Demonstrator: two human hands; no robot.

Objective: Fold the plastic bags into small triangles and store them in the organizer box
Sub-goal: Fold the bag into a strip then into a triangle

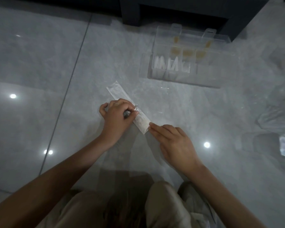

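Left hand (117,116) in a pinch on the bag strip (118,92), right hand (174,140) straight-fingered at its end.

Your left hand (117,116) covers the middle of the folded bag (118,94), so the stretch beneath its curled fingers is hidden from you. The straight fingertips of your right hand (176,142) lie over the bag's near corner and hide its edge there. The clear box (204,80) is blurred, so you cannot tell apart or count the white and yellowish pieces in its compartments. The heap of loose bags (280,112) is smeared and runs off the right edge. The dark cabinet (171,12) is cut off at the top. Your forearms and trousers (92,209) leave the bottom edge.
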